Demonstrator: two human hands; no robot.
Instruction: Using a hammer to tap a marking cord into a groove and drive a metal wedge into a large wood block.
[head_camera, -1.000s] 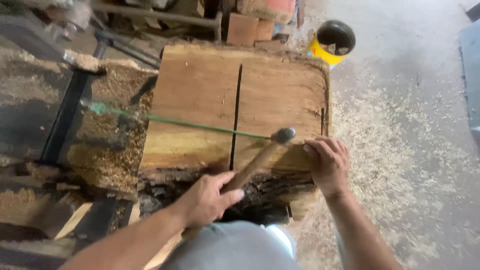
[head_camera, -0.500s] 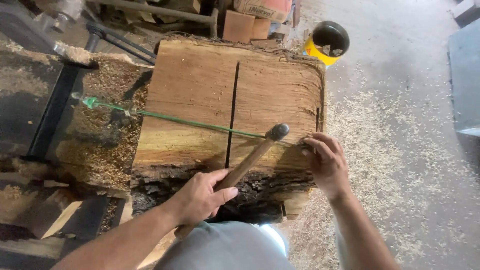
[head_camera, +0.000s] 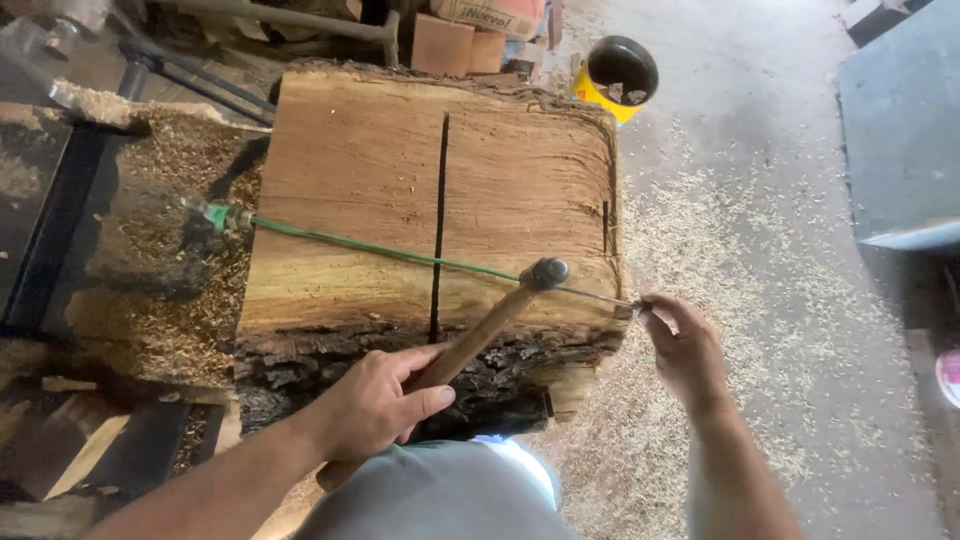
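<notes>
A thick slab of brown wood (head_camera: 350, 190) lies in front of me, with a dark saw cut running down its middle and rough bark on its near edge. My left hand (head_camera: 375, 405) grips the wooden handle of a hammer (head_camera: 500, 315), whose metal head rests over the slab near the cut. A thin green cord (head_camera: 340, 240) stretches across the slab from a green fitting at the left. My right hand (head_camera: 685, 345) pinches the cord's end just past the slab's right edge.
Sawdust covers the concrete floor (head_camera: 760, 250) to the right and the dark machine bed (head_camera: 130, 250) on the left. A black and yellow bucket (head_camera: 620, 70) stands beyond the slab. Boxes and metal pipes lie at the back. A grey panel (head_camera: 900, 130) sits at far right.
My right hand has slid off the slab's top to its right edge, pulling the cord's end with it. The hammer stays over the slab.
</notes>
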